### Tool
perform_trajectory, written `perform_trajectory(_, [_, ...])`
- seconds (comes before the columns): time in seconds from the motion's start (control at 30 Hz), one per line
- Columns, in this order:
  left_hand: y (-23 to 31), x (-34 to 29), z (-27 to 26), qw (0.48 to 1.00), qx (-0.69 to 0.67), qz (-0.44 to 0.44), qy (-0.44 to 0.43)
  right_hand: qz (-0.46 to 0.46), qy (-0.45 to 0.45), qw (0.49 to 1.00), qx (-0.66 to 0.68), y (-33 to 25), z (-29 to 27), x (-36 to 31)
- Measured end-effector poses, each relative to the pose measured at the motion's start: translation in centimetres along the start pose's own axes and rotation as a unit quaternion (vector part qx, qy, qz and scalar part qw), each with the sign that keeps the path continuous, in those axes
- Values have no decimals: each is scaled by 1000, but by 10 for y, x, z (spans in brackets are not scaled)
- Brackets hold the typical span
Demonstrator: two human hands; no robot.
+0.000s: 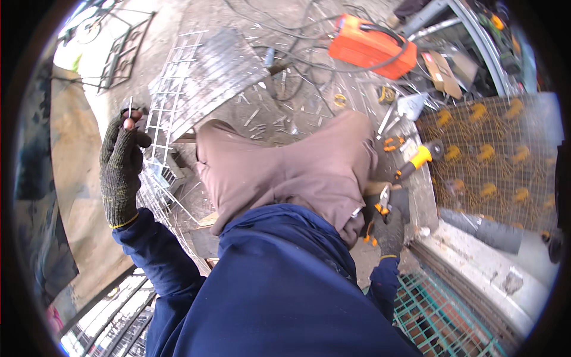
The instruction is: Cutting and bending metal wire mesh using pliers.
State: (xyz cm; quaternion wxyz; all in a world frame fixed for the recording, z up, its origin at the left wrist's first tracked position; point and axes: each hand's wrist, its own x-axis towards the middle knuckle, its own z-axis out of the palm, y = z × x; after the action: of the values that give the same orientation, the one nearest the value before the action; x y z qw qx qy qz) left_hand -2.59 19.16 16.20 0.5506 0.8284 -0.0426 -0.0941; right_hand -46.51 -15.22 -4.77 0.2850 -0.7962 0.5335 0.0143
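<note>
My left hand (122, 163) wears a dark knit glove with bare fingertips and is raised at the left. Its fingers pinch a short, thin metal rod (130, 107) that points upward. My right hand (391, 233), gloved as well, is low beside my right thigh, closed around pliers with orange and black handles (383, 203). The jaws of the pliers point away from me. Just beyond my left hand lies a long welded wire frame (172, 89), partly over a grey metal sheet (229, 68).
An orange welding machine (372, 50) with cables stands at the far right. Nearer lies a yellow-and-black power tool (421, 157). Wire mesh with yellow pieces (488, 160) fills the right side. Cut metal bits (259, 122) litter the floor. A green grid (440, 315) is at lower right.
</note>
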Motion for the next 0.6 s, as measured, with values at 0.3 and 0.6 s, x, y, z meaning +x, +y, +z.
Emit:
perform_trajectory(0.3, [16, -45, 99, 888, 331, 218, -233, -325, 22, 921, 214, -239, -37, -10])
perform_trajectory(0.6, [8, 36, 112, 724, 581, 294, -229, -365, -178, 907, 112, -186, -5, 13])
